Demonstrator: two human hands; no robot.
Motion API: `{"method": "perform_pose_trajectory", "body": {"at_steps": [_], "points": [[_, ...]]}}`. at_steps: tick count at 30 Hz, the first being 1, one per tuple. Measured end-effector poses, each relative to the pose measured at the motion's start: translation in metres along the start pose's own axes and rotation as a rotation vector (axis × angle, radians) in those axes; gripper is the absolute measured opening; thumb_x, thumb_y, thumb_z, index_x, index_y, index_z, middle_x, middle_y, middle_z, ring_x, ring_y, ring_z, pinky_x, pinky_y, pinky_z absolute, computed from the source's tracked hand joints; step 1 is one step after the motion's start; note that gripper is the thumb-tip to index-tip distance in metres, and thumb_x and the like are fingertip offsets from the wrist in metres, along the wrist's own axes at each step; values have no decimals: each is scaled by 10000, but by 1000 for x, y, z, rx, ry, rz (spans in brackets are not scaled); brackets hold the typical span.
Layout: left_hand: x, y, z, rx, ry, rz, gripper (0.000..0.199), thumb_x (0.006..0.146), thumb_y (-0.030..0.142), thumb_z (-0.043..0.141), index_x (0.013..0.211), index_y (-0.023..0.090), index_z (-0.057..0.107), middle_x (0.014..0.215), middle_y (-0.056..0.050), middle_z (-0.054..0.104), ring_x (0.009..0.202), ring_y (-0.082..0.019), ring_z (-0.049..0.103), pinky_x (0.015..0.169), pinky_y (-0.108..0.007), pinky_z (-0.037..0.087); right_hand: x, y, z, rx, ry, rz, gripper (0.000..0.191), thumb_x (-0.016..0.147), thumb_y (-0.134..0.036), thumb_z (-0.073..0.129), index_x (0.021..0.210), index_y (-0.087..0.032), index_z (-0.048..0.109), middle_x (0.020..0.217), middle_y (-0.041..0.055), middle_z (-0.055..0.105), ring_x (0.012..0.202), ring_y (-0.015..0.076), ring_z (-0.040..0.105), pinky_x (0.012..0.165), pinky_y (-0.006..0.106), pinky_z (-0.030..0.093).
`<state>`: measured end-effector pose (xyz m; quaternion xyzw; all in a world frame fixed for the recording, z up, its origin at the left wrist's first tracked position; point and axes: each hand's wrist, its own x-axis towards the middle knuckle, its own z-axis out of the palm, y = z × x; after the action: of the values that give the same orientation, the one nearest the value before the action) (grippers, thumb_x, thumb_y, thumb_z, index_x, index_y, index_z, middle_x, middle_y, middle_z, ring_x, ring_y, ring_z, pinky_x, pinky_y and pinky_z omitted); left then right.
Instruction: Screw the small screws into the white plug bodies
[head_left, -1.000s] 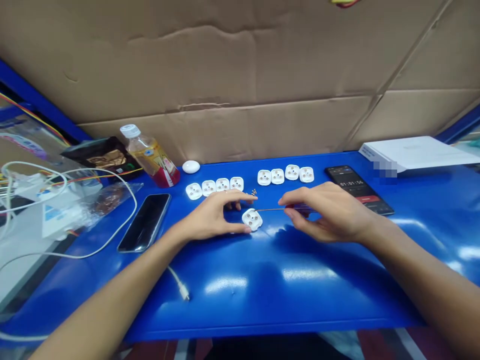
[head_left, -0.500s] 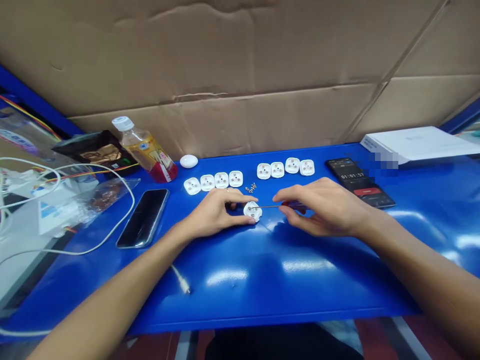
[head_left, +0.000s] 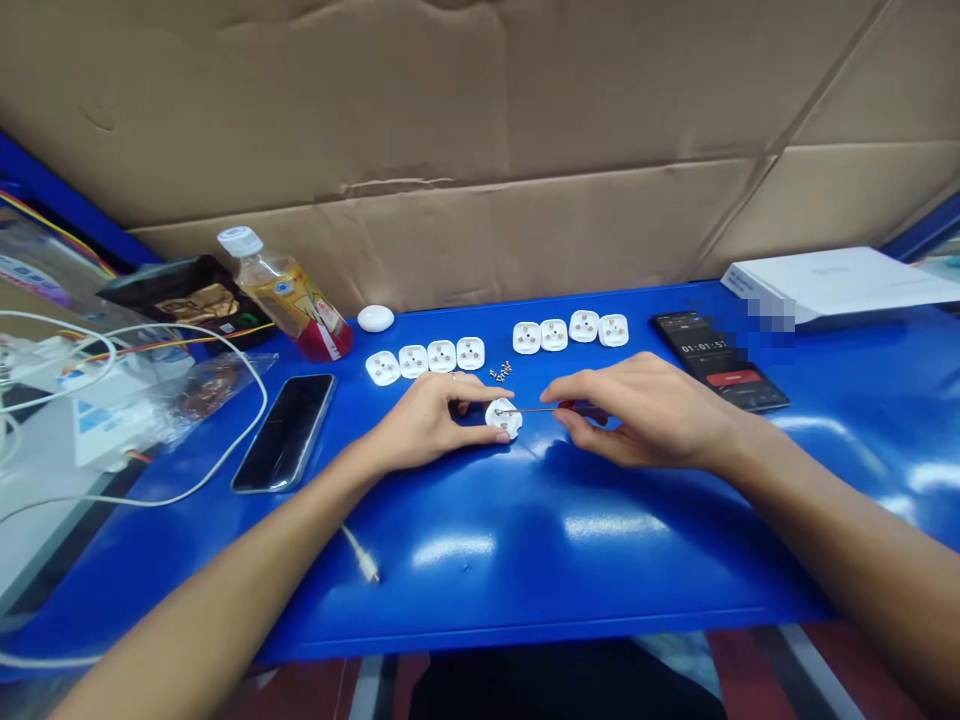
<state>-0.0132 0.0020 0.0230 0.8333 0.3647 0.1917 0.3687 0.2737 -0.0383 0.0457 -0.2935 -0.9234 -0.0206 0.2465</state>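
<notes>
Glossy blue workbench (head_left: 525, 590), white rounded three-hole plug body (head_left: 504, 418) at mid-bench, pinched by left hand (head_left: 427, 422), thumb and fingers closed on its edges. Right hand (head_left: 645, 412) closed around dark-red-handled steel screwdriver (head_left: 581, 408), tip on plug's face. Eight matching plug bodies (head_left: 442, 355) in a row behind plug; tiny metal screws (head_left: 501, 372) just behind it.

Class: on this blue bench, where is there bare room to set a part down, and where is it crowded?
Bare glossy blue tabletop spreads in front of the left hand and right hand, bordered by both forearms and the front edge. Behind them it is crowded with white plastic plug bases and tiny metal screws.
</notes>
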Motion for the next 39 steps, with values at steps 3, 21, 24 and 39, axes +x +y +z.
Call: {"method": "perform_pose_trajectory", "body": {"at_steps": [3,21,24,39], "points": [[0,1,0,4,6,-2,460,896,477,880,1282,231,834,1040,-50,829,862,-211,706,783,-323,507,-1,1,1,-13,-10,9,201,1057,-256,573,1214,-239,697,908,6,842,607,186,716,593,309,448],[0,3,8,-52,45,-26,469,886,503,878,1259,221,840,1117,-65,843,902,-228,719,831,-339,521,5,-10,0,25,75,157,231,1053,-279,586,1268,-206,628,938,63,828,739,241,791,632,317,524],[0,3,9,-62,43,-29,451,885,490,877,1241,215,845,1144,-67,842,921,-231,723,848,-341,525,4,-9,1,53,82,137,242,1025,-231,579,1260,-211,629,997,69,829,815,238,801,700,321,556],[0,3,11,-82,18,-22,423,901,473,866,1241,222,840,1179,-56,838,948,-233,736,863,-334,533,5,-7,7,75,147,152,132,1022,-257,608,1146,-223,641,932,42,825,796,215,798,676,305,535]]}}
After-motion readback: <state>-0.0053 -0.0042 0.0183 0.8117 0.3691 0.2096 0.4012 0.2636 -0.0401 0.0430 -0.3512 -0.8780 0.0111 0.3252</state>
